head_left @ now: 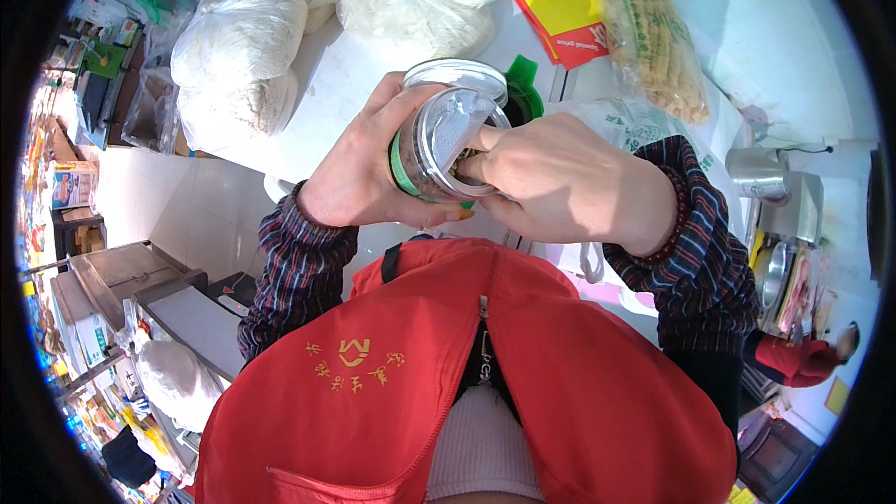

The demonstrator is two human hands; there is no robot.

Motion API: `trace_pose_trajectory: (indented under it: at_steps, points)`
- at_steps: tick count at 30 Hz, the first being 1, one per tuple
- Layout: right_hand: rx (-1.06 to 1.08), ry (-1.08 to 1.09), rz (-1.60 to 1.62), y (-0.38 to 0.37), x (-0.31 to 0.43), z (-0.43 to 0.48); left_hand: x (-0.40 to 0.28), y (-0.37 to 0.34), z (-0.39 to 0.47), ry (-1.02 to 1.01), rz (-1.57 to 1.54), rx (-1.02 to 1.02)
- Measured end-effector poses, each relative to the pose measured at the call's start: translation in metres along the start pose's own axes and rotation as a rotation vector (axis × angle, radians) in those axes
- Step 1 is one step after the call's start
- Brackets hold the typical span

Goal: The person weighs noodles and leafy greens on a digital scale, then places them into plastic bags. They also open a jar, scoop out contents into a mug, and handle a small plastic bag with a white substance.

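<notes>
In my left hand (374,154) I grip a clear plastic jar (409,171) with a green label, tilted towards me. A silvery seal (458,122) at its mouth is partly peeled back. Thumb and fingers of my right hand (553,175) reach into the opening, where small dark, grainy contents show; whether they hold anything is hidden. A clear round lid (455,77) is just beyond the jar's mouth. Behind it stands a dark container with a green rim and tab (523,87), partly covered by the jar and my right hand.
Large plastic bags of whitish contents (245,49) sit on the white table (336,105). A red and yellow price card (563,21) and a clear bag of pale yellow food (654,49) lie at the back right. A metal pot (757,173) stands at right; another person's red sleeve (791,358) shows lower right.
</notes>
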State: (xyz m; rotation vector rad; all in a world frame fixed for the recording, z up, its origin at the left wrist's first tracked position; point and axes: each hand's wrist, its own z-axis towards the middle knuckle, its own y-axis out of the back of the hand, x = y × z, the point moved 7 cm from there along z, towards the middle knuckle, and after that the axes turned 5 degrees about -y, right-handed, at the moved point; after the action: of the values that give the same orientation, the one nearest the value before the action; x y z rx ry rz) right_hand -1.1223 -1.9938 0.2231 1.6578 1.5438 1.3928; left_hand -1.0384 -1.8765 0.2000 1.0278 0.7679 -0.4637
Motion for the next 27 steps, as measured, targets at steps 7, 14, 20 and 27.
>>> trace_pose_trajectory:
  at_steps: [7, 14, 20, 27]
  points:
    - [-0.086, 0.166, 0.187, 0.014, 0.002, -0.008, 0.008, -0.002, -0.003, 0.042, -0.091, -0.017]
    - [-0.061, 0.261, 0.411, 0.020, -0.004, -0.016, 0.010, -0.001, -0.005, 0.048, -0.089, -0.011]
    - [-0.080, 0.324, 0.506, 0.024, -0.008, -0.016, 0.005, 0.005, -0.006, 0.036, -0.045, -0.025]
    - [-0.089, 0.294, 0.573, 0.025, -0.014, -0.014, 0.008, 0.009, -0.007, 0.062, -0.053, -0.026]
